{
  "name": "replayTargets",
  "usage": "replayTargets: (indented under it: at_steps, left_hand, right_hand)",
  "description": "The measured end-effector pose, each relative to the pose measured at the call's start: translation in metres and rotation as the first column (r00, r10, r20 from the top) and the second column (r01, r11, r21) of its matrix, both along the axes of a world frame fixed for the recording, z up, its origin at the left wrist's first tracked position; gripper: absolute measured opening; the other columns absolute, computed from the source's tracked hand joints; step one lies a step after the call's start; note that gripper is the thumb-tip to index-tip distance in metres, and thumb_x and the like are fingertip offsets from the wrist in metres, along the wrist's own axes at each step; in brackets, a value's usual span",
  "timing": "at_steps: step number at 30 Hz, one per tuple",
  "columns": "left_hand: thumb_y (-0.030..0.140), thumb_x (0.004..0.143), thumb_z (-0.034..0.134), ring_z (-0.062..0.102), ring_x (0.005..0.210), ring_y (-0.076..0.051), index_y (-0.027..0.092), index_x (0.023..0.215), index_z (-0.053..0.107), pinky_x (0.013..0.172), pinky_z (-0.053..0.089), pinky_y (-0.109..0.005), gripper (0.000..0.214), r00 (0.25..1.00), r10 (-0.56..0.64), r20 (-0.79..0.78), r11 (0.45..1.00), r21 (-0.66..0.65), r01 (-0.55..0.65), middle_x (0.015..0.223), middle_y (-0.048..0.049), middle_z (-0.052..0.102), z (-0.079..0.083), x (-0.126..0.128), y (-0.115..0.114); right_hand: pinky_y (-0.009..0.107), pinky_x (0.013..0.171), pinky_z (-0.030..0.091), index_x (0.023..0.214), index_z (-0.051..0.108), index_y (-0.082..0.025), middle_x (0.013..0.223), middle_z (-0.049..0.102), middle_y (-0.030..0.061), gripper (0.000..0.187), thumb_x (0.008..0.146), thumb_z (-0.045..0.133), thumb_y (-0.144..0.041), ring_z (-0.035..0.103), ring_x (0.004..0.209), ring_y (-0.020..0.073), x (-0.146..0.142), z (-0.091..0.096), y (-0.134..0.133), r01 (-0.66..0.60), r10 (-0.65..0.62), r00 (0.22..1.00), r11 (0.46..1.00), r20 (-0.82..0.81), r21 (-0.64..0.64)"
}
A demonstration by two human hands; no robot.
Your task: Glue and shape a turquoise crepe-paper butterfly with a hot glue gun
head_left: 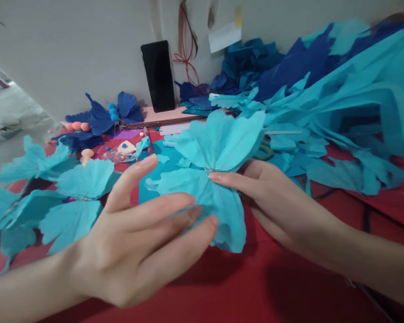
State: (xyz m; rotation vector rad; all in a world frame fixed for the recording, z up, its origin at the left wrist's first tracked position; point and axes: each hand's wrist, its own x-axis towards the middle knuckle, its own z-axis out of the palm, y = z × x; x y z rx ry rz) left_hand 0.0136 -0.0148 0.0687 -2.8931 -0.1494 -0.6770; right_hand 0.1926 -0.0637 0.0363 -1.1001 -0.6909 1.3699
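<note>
A light blue crepe paper flower (218,161), pinched at its middle like a bow, sits between both hands above the red table (256,287). My right hand (272,202) holds it at the gathered centre, thumb tip on top and fingers underneath. My left hand (144,242) has its fingers stretched out and apart, their tips resting on the lower petal (225,215).
Finished light blue paper flowers (77,197) lie at the left. Dark blue flowers (104,116) with small orange and blue balls sit behind them. A black phone (158,76) leans on the wall. A heap of blue crepe paper (340,98) fills the right. Green-handled scissors (264,152) lie behind the flower.
</note>
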Motion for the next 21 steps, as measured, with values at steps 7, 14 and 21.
replayTargets:
  at_steps: [7, 14, 21]
  left_hand:
    - [0.010, 0.087, 0.046, 0.060, 0.097, -0.011, 0.016, 0.096, 0.062, 0.116, 0.009, -0.040, 0.019, 0.998, -0.025, 0.061, 0.995, 0.095, 0.019, 0.083, 0.0061, 0.071, 0.001, 0.003, -0.006]
    - [0.011, 0.086, 0.048, 0.060, 0.094, -0.013, 0.012, 0.093, 0.060, 0.114, 0.010, -0.043, 0.014, 0.998, -0.055, 0.025, 0.991, 0.119, 0.052, 0.087, 0.0012, 0.071, -0.003, 0.005, -0.003]
    - [0.008, 0.089, 0.036, 0.059, 0.096, -0.016, 0.012, 0.091, 0.061, 0.112, 0.018, -0.044, 0.025, 0.996, -0.093, 0.001, 0.986, 0.143, 0.092, 0.092, -0.0024, 0.070, -0.009, 0.006, -0.002]
  right_hand:
    - [0.020, 0.049, 0.043, 0.063, 0.058, -0.019, 0.058, 0.057, -0.0050, 0.018, 0.053, 0.073, -0.019, 0.051, 0.051, 0.0080, -0.001, 0.001, 0.001, -0.037, 0.023, 0.995, 0.989, -0.099, -0.141]
    - [0.018, 0.035, 0.032, 0.065, 0.057, -0.018, 0.052, 0.054, -0.0046, 0.014, 0.061, 0.069, -0.025, 0.045, 0.042, 0.0063, -0.004, -0.007, 0.000, -0.109, 0.088, 0.990, 0.973, -0.109, -0.204]
    - [0.017, 0.035, 0.041, 0.070, 0.060, -0.018, 0.059, 0.058, -0.0036, 0.011, 0.066, 0.067, -0.024, 0.050, 0.043, 0.0067, -0.006, -0.006, -0.003, -0.111, 0.083, 0.988, 0.970, -0.131, -0.216]
